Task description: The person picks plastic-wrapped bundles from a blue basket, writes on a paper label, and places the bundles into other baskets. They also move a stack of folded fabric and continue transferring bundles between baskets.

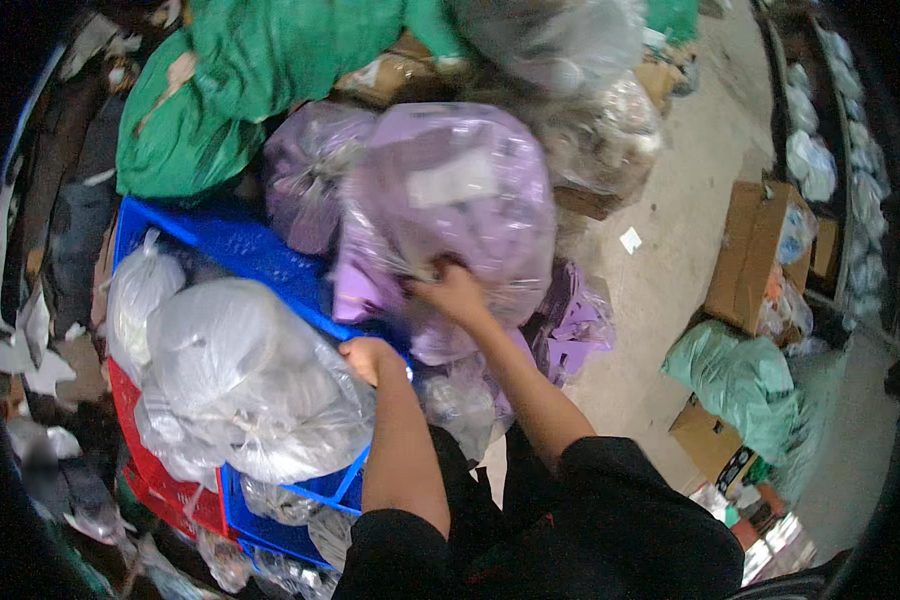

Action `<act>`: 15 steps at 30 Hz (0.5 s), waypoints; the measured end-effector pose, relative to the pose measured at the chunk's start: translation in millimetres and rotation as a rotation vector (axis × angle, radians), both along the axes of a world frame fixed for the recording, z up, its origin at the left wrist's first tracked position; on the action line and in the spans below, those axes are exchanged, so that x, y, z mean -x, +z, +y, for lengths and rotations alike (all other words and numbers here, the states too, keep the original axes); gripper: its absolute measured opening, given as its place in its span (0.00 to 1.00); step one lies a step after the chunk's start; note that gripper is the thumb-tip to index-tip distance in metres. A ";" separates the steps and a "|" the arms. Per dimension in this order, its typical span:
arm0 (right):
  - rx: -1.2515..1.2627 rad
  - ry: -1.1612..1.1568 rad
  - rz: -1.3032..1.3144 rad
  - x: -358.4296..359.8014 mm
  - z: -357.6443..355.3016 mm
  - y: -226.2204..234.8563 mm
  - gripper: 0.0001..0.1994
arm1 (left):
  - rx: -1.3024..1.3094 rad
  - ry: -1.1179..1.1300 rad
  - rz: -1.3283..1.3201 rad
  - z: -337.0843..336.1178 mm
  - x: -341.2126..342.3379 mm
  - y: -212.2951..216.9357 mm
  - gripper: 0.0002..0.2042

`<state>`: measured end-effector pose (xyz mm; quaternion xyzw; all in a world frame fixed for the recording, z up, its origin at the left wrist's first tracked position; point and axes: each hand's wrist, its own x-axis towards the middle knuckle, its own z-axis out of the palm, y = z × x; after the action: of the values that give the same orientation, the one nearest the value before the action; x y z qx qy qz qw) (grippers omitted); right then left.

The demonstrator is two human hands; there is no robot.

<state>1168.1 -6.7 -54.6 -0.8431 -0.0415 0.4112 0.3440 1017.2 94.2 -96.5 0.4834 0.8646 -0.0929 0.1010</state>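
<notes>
My right hand (452,293) grips the gathered plastic on the near side of a large clear bag (450,160) filled with purple pieces. Its fingertips are partly hidden in the folds. My left hand (372,358) is closed at the near right rim of a blue plastic crate (235,245), beside a bulky clear bag of whitish contents (245,345). A smaller tied bag of purple pieces (315,165) leans against the big purple one at its left. Some blur softens the purple bag and my right hand.
Green sacks (280,60) and a grey bag (560,40) are piled at the far side. A red crate (165,455) stands at the left. Loose purple pieces (575,330) lie on the concrete floor (660,290). Cardboard boxes (745,255) and a pale green sack (735,385) are at the right.
</notes>
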 end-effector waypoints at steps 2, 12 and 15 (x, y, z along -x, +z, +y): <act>-0.287 -0.015 0.036 -10.2 31.8 15.4 0.18 | -0.003 0.060 -0.061 3.6 4.5 -3.7 0.15; -0.437 -0.100 -0.045 24.8 -103.8 5.1 0.11 | 0.037 0.070 -0.097 -1.6 -29.7 43.1 0.15; 0.043 -0.103 0.038 57.6 -212.6 -48.4 0.13 | 0.046 0.060 -0.093 -3.6 -36.1 50.8 0.15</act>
<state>1110.5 -219.3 -103.0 -0.8434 0.0174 0.4095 0.3475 1053.2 90.6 -45.8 0.4585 0.8707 -0.0868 0.1550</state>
